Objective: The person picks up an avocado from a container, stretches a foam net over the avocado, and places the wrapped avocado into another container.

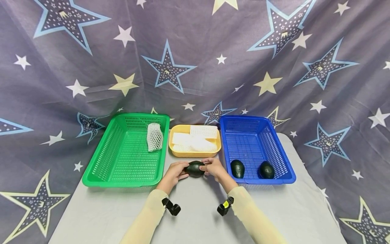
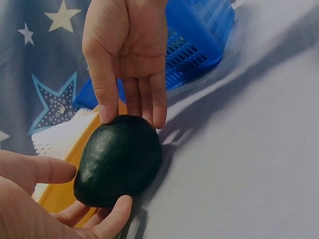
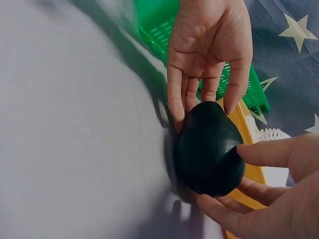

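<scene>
Starry cloth backs both hands gripping an avocado; one netted bundle, centre-left, seems done, two avocados, lower right, remain.

My forearms slant in from seven and five o'clock, wrists apart. My left hand points toward two o'clock, my right hand toward ten, fingertips near but apart, thumbs opposing fingers in a pinching curve.

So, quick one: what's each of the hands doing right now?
Left hand: holding the dark green avocado at its narrower end.
Right hand: holding the same avocado at its wider end.
</scene>
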`<state>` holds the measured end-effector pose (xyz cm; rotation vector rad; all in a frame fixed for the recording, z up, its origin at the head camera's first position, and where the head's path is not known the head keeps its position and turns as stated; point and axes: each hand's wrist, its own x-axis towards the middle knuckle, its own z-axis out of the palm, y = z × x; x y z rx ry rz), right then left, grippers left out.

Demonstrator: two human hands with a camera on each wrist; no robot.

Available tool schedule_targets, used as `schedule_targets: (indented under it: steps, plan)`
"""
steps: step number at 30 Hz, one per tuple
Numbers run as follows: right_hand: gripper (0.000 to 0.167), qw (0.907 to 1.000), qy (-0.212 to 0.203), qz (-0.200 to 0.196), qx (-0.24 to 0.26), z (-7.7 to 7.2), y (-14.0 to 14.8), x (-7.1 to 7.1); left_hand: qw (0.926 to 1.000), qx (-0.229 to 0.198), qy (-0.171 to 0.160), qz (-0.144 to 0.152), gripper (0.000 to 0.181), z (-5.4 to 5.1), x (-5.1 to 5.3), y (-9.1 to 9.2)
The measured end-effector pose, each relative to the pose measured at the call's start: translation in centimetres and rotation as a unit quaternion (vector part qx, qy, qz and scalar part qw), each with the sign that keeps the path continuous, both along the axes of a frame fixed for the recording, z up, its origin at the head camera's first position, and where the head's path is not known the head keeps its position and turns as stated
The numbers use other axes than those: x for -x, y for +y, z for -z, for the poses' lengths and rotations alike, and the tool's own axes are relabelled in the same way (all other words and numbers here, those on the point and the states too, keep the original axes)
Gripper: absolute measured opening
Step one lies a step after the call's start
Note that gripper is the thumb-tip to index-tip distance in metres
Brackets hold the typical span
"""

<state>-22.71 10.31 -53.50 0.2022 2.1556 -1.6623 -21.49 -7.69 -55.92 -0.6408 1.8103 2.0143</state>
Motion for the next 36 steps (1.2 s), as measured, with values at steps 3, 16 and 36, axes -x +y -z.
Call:
schedule_targets:
  steps: [3, 16, 36]
  plan:
    - [0.039, 0.9999, 0.008, 0.002, -0.007, -0.03, -0.01, 0.05, 1.0, -0.001, 0.001, -0.004, 0.039, 0.01, 0.03, 0.03]
    - [0.039, 0.9996, 0.017, 0.001, -0.024, -0.44, 0.1, 0.15, 0.9999, -0.001, 0.0, -0.011, 0.038, 0.24, 0.36, 0.14]
    - [0.036, 0.9996, 0.017, 0.001, -0.021, -0.55, 0.36, 0.15, 0.9995, -0.023, -0.005, -0.019, 0.039, 0.23, 0.49, 0.36]
